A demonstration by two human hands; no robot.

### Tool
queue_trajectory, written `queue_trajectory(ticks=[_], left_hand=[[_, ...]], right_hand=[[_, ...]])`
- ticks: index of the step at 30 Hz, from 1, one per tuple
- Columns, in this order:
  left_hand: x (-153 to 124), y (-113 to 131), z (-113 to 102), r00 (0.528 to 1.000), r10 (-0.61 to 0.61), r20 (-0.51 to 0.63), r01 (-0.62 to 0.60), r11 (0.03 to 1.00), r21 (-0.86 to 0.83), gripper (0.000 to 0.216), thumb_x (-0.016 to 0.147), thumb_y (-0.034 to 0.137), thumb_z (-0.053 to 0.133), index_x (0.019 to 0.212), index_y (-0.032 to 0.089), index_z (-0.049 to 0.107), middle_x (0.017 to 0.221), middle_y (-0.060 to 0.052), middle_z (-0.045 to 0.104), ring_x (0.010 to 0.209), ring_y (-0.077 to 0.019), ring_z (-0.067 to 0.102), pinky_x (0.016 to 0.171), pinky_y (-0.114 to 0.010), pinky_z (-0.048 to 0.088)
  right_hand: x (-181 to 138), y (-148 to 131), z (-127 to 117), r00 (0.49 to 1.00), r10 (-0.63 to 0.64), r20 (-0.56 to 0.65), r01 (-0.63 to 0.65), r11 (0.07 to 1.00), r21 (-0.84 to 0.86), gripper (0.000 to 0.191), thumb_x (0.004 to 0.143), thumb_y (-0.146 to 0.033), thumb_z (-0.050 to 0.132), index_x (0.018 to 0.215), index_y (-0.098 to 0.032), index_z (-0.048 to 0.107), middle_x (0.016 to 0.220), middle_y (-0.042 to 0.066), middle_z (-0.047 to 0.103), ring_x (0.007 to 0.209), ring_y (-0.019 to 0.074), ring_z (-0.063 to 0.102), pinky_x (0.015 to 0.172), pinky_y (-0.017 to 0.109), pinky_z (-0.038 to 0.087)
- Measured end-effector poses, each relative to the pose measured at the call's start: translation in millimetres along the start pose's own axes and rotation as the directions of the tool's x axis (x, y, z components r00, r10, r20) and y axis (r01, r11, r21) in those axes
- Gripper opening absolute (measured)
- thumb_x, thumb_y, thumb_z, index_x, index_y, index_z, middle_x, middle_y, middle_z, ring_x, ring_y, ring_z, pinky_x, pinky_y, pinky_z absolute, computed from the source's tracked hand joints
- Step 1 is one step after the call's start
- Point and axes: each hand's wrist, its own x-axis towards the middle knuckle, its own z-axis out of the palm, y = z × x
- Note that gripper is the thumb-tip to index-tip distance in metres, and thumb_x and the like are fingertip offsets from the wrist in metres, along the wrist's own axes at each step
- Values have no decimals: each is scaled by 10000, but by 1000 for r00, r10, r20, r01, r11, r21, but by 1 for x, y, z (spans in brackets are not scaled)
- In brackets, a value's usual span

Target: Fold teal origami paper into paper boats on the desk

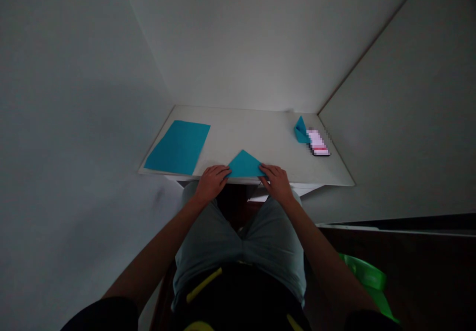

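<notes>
A teal sheet of paper folded into a triangle lies at the near edge of a small white table. My left hand presses on the triangle's left corner, fingers curled down onto it. My right hand presses on its right corner in the same way. Both hands rest at the table's front edge, above my knees.
A flat teal sheet lies on the table's left side. At the back right stands a small folded teal paper shape beside a blurred-out flat object. White walls close in the table on three sides. A green object sits low right.
</notes>
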Motion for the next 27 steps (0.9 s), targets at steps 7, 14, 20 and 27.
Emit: queue_trajectory(ticks=[7,14,20,27], left_hand=[[-3,-3,-4,997,-69,-34,65,994,-86,189,1042,297,658,1182,269,782,1265,-70,806,1265,-281,705,1113,-494,522],[17,-8,-9,981,-194,2,192,968,-159,265,1018,345,689,1262,256,736,1036,-57,801,967,-266,746,935,-413,565],[22,0,-11,970,-243,-20,240,965,-106,367,999,303,684,1357,223,700,1109,-93,773,1026,-277,734,941,-421,571],[12,29,7,992,91,83,-92,996,9,549,994,118,562,1514,281,630,1608,-79,601,1525,-293,512,1285,-544,379]], right_hand=[[-10,17,-7,999,7,-36,0,982,190,237,1076,-388,593,1201,-274,759,1220,95,805,1136,316,696,991,496,517],[8,21,0,979,203,-23,-187,938,292,257,1016,-401,635,1198,-236,709,956,77,765,856,268,686,816,417,551],[14,7,-5,985,130,-110,-116,986,120,350,1000,-229,614,1336,-251,708,1209,134,739,1036,309,675,926,480,548],[2,-15,2,988,-134,74,132,991,26,584,975,-85,594,1495,-346,649,1489,61,702,1354,299,628,1092,500,494]])
